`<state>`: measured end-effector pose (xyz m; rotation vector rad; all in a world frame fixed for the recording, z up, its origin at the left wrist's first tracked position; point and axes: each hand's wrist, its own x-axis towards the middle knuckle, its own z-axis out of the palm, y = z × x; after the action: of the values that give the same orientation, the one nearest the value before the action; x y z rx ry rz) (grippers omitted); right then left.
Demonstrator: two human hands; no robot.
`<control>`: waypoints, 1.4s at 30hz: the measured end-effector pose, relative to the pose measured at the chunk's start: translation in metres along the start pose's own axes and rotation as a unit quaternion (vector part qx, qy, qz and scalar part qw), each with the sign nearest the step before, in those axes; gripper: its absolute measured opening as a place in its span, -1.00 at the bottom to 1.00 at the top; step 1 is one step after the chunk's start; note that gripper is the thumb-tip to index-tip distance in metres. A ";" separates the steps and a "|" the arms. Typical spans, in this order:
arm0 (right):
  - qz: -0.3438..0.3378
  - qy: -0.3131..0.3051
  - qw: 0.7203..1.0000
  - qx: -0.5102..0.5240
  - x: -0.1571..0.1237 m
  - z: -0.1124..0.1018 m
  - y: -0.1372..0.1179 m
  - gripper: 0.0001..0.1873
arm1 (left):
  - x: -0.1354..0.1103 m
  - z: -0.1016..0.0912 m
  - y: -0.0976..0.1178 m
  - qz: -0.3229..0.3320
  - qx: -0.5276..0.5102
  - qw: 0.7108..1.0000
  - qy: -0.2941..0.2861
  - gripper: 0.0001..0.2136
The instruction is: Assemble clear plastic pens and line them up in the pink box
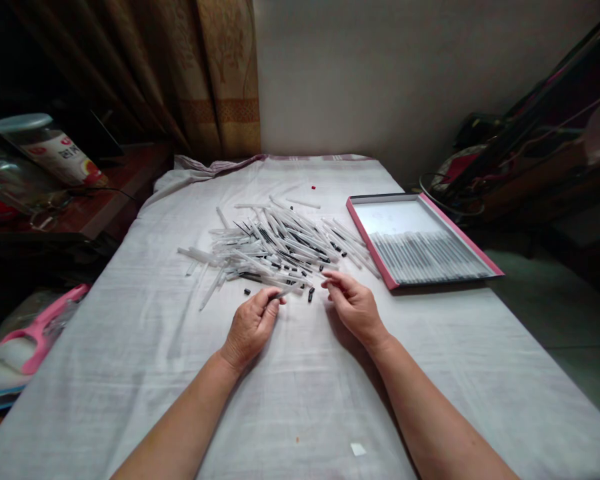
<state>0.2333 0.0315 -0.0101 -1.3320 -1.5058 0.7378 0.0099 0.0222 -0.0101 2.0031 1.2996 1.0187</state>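
A loose heap of clear pens and pen parts (275, 247) lies on the white cloth (300, 387) in the middle of the table. My left hand (250, 327) is closed on one clear pen (287, 291), which points toward the heap. My right hand (355, 303) rests just to the right, fingers curled and pinched at the edge of the heap; what they hold, if anything, is too small to make out. Small black caps (311, 294) lie between the two hands.
A pink-rimmed shallow box (367, 240) at the right holds a neat row of finished pens (430, 257). A plastic jar (50, 150) stands on a dark side table at the left. A pink tool (40, 330) lies lower left. Curtain and wall stand behind.
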 end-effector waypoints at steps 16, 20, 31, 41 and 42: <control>-0.029 -0.044 0.988 -0.142 0.001 -0.003 0.003 -0.76 | 0.001 -0.001 0.001 0.082 0.065 0.995 0.004 -0.79; 0.091 -0.035 0.993 0.073 -0.002 -0.002 -0.002 -0.72 | 0.001 0.000 0.001 0.092 0.084 0.992 -0.008 -0.79; 0.267 -0.035 0.923 0.276 -0.004 0.009 -0.024 -0.65 | 0.001 0.000 0.002 0.111 0.102 0.989 -0.009 -0.80; 0.115 -0.046 0.981 0.150 -0.011 0.009 -0.015 -0.76 | 0.001 0.000 0.003 0.122 0.108 0.987 -0.017 -0.79; 0.087 -0.047 0.986 0.132 -0.011 0.008 -0.014 -0.78 | 0.001 0.000 0.002 0.124 0.109 0.986 -0.018 -0.79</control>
<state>0.2202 0.0187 -0.0029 -1.2498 -1.3209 1.0859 0.0113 0.0220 -0.0084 2.3851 1.2098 0.9794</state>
